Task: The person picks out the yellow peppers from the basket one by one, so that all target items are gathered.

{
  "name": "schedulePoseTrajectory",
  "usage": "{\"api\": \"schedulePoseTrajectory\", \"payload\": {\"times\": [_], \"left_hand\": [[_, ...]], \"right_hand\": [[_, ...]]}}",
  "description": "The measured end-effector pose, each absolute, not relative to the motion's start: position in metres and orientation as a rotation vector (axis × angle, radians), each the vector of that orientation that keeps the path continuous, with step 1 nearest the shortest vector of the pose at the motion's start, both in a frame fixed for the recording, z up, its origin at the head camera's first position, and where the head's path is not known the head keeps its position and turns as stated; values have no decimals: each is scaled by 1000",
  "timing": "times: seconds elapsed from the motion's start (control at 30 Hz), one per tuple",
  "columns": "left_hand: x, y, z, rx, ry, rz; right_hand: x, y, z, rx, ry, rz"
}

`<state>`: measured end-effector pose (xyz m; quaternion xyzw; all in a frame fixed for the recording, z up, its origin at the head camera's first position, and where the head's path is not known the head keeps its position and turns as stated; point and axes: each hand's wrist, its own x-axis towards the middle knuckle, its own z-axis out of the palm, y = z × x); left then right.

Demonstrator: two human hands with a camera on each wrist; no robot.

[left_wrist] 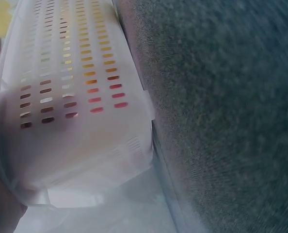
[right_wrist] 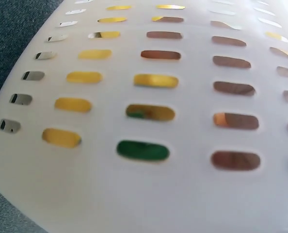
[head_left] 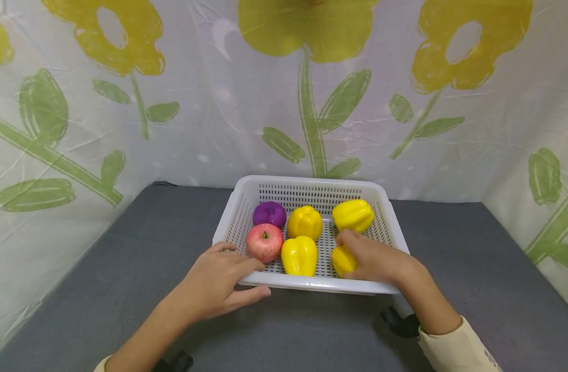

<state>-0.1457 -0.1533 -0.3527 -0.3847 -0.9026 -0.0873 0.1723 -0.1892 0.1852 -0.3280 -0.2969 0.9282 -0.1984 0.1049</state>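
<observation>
A white slotted plastic basket (head_left: 307, 281) stands on the dark grey table. My left hand (head_left: 221, 279) grips its front-left corner, fingers over the rim and thumb outside below it. Inside the basket my right hand (head_left: 374, 257) holds a yellow bell pepper (head_left: 343, 261), partly hidden by the fingers, near the front right. Behind it lies another yellow bell pepper (head_left: 352, 215). A third yellow bell pepper (head_left: 300, 256) sits at the front middle, with a darker yellow pepper (head_left: 304, 223) behind it. A red apple (head_left: 265, 243) and a round purple item (head_left: 269, 214) are on the left.
The basket's slotted wall (left_wrist: 76, 107) fills much of the left wrist view, beside the grey tabletop (left_wrist: 226, 116). In the right wrist view, yellow and green show through the wall (right_wrist: 187, 204). A flower-printed curtain (head_left: 200, 129) hangs behind the table.
</observation>
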Motion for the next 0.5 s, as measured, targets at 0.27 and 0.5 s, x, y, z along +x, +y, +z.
{"api": "schedulePoseTrajectory", "payload": {"times": [0.27, 0.5], "left_hand": [[-151, -151, -356, -1089, -2409, -221], [-154, -148, -361, -1097, -2301, -237]], "right_hand": [[-191, 187, -329, -992, 2811, -532], [-191, 187, -330, -939, 2883, -576]]}}
